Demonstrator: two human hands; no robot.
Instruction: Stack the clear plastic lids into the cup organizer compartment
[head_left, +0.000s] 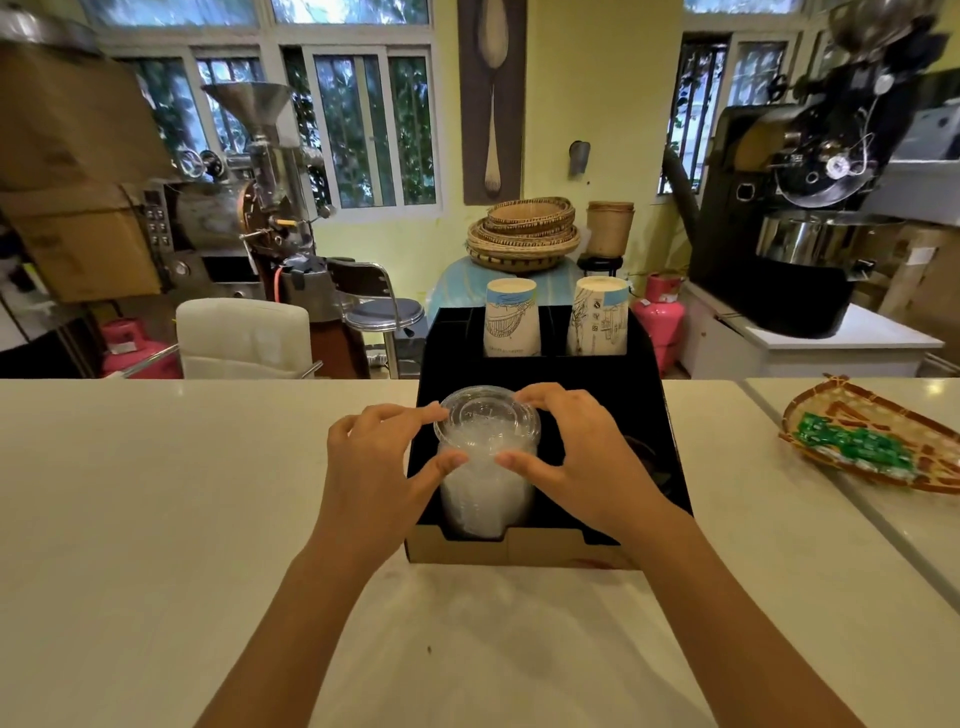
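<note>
A tall stack of clear plastic lids (485, 467) stands in the front left compartment of the black cup organizer (618, 384), its top rising above the walls. My left hand (379, 457) holds the stack's left side, thumb at the front and fingertips at the top rim. My right hand (576, 452) grips the right side the same way. Both hands touch the upper lids. The lower part of the stack shows through the front cut-out.
Two stacks of paper cups (511, 317) (597, 317) stand in the organizer's back compartments. A woven tray (831, 400) with green packets (857, 444) lies on the counter at the right. A white chair back (244, 338) rises behind the counter's far edge.
</note>
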